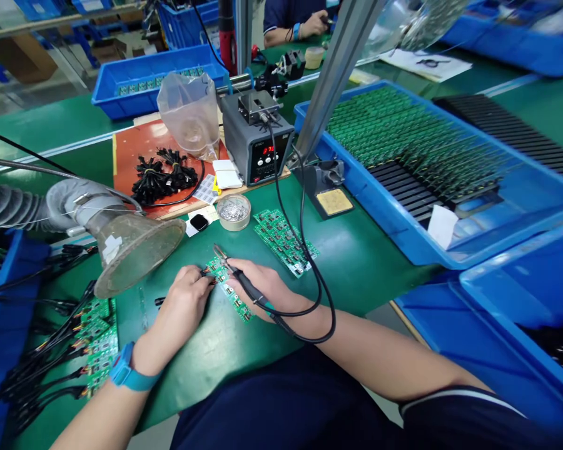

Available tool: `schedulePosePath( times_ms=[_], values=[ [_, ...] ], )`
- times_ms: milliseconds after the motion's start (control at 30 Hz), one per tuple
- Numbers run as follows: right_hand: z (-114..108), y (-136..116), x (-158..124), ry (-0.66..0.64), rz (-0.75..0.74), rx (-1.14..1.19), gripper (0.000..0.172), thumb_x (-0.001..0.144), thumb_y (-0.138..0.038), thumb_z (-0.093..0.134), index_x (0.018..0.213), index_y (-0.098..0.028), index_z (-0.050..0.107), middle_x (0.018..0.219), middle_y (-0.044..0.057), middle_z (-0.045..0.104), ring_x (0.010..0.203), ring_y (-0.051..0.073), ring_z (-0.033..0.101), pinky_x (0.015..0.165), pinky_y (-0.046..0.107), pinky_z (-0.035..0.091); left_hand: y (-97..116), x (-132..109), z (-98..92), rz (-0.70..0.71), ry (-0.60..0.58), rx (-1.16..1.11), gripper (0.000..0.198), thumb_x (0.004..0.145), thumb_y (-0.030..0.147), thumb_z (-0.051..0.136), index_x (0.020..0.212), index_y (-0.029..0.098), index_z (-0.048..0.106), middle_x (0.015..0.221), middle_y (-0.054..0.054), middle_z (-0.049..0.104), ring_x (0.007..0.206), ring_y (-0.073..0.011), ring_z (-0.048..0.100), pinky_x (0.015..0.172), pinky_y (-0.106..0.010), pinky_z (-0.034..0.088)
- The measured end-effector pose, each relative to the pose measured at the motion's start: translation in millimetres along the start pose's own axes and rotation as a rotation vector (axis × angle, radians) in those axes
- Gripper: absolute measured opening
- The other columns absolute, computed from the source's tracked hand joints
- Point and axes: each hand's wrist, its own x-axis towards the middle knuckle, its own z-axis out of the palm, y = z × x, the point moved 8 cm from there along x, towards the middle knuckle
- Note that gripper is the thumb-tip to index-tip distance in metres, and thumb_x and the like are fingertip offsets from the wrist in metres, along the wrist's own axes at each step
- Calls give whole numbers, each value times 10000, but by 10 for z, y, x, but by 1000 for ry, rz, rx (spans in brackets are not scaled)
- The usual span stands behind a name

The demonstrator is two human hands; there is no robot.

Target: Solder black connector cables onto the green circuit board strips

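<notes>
My right hand (pixel 267 284) is closed around a soldering iron (pixel 248 284), its tip over the upper end of a narrow green circuit board strip (pixel 237 301). The strip lies on the green mat under that hand. At the strip's left edge my left hand (pixel 187 297) pinches a small cable (pixel 208 275) with thin coloured wires against the board. A black cable end (pixel 159 302) shows beside that hand. Just beyond lies a larger panel of circuit boards (pixel 286 244). On the left, more boards (pixel 101 347) have black cables attached.
A fume extraction funnel (pixel 141 250) hangs at left. Behind stand a solder tin (pixel 233 212), a soldering station (pixel 258 140), an iron stand with sponge (pixel 331 197) and bundled black cables (pixel 164 175). A blue tray (pixel 455 256) of boards fills the right. Across the bench, a co-worker's hand (pixel 314 24) shows.
</notes>
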Motion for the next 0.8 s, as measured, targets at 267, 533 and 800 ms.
schedulePosePath(
  times_ms=[267, 533, 800],
  values=[
    [-195, -124, 37, 17, -1, 92, 316, 1005, -313, 589, 1305, -213, 594, 1089, 76, 763, 953, 195, 745, 867, 331, 608, 26, -162, 63, -5, 106, 16, 252, 1023, 163, 487, 1166, 178, 695, 896, -94, 640, 1065, -280, 605, 912, -458, 589],
    [-488, -114, 416, 42, 180, 208, 125, 872, -331, 736, 841, -210, 730, 760, -2, 740, 678, 139, 675, 610, 243, 526, 0, -223, 135, -15, 60, 72, 268, 1019, 123, 478, 1203, 139, 671, 916, -103, 611, 1122, -290, 569, 942, -459, 584],
    [-329, 65, 391, -80, 206, 199, 98, 870, -280, 709, 801, -216, 736, 768, -13, 743, 716, 143, 679, 650, 255, 503, 43, -203, 108, -31, 46, 50, 261, 1016, 106, 472, 1189, 145, 664, 889, -83, 591, 1133, -283, 568, 985, -481, 580]
  ],
)
